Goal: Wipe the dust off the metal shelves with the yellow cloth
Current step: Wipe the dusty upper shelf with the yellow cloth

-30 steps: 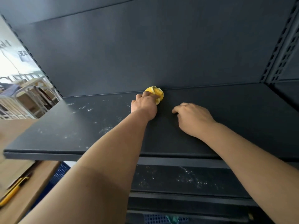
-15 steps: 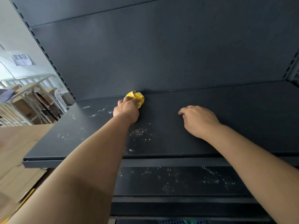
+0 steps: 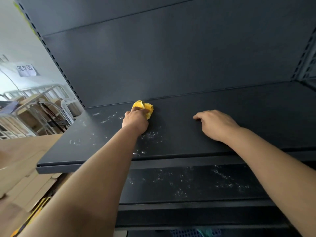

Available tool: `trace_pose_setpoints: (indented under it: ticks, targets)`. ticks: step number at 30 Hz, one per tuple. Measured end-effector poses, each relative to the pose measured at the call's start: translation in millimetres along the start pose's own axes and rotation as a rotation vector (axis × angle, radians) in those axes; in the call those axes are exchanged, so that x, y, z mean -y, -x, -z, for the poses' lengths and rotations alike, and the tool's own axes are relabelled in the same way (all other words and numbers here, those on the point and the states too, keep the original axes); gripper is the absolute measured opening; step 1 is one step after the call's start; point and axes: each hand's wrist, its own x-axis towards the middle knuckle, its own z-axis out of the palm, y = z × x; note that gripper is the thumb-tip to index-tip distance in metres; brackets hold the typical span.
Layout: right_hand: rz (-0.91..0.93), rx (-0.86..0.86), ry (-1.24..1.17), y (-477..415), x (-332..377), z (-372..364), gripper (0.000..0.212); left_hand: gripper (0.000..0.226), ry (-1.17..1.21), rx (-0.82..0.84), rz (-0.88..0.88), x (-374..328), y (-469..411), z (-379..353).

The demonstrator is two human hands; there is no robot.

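Note:
My left hand (image 3: 135, 121) presses a bunched yellow cloth (image 3: 144, 107) onto the dark metal shelf (image 3: 256, 117), close to where the shelf meets the back panel. White dust specks (image 3: 152, 135) lie on the shelf left of the hand and just in front of it. My right hand (image 3: 216, 124) rests on the same shelf to the right, fingers curled down, holding nothing. A lower shelf (image 3: 196, 183) below carries scattered white dust.
The shelf's back panel (image 3: 171, 57) rises behind the hands. A perforated upright (image 3: 56, 60) bounds the unit on the left and another (image 3: 306, 48) on the right. Cardboard boxes (image 3: 22, 159) and metal carts (image 3: 39, 108) stand at the left. A blue basket (image 3: 188, 233) shows at the bottom.
My left hand has slid the cloth leftward along the back of the shelf, leaving dust-free surface to its right. The right hand has stayed in place. My view shifted left.

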Motion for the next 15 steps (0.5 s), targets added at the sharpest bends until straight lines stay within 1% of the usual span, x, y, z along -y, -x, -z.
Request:
trace_pose_setpoints:
  ticks: [7, 12, 15]
  targets:
    - [-0.032, -0.089, 0.018, 37.8, -45.5, 21.5, 0.057, 0.059, 0.032, 0.044, -0.019, -64.3, 28.9, -7.6]
    - [-0.046, -0.073, 0.034, 66.7, -80.6, 34.6, 0.059, 0.056, 0.036, 0.057, -0.075, -121.4, 50.8, -18.2]
    - [-0.049, -0.070, 0.030, 83.1, -97.7, 37.4, 0.057, 0.055, 0.036, 0.076, -0.108, -153.7, 62.6, -23.0]
